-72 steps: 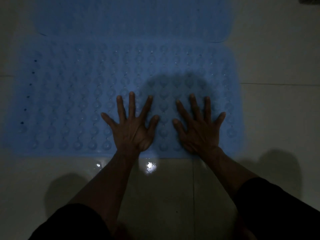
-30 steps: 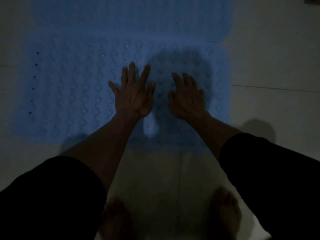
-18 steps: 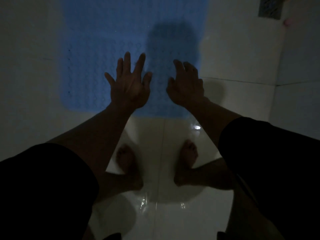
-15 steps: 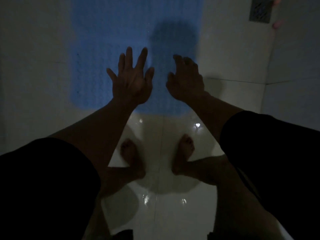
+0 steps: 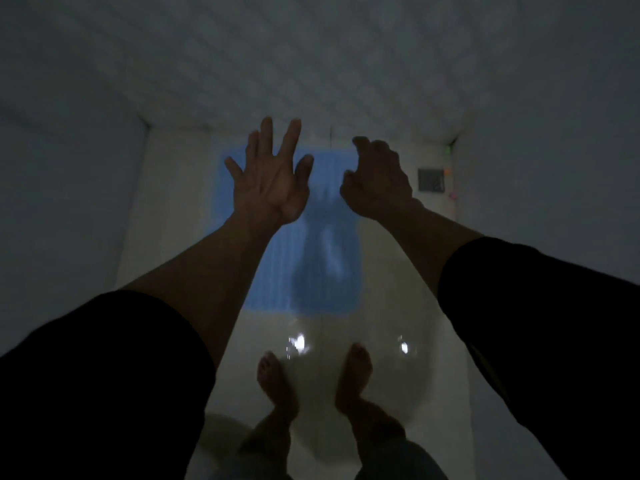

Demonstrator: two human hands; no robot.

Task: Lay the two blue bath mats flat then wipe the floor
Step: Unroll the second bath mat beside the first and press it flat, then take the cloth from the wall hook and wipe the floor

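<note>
The blue bath mats (image 5: pixel 311 265) lie flat on the white tiled floor (image 5: pixel 384 323), far below me; from this height they read as one blue rectangle and I cannot tell the seam between them. My left hand (image 5: pixel 270 181) is raised in the air over the mats with its fingers spread and straight, holding nothing. My right hand (image 5: pixel 377 181) hangs beside it, fingers loosely curled and empty. Neither hand touches the mats. The shadow of my arms falls across the blue surface.
My bare feet (image 5: pixel 311 386) stand on the wet, shiny floor just in front of the mats. A floor drain grate (image 5: pixel 430 180) sits at the right near the wall. Tiled walls (image 5: pixel 69 220) close the narrow floor on left, right and far side.
I have stood up from crouching: both hands lifted off the mat, which now looks small and far below. My right hand's fingers have curled loosely; my feet came into view.
</note>
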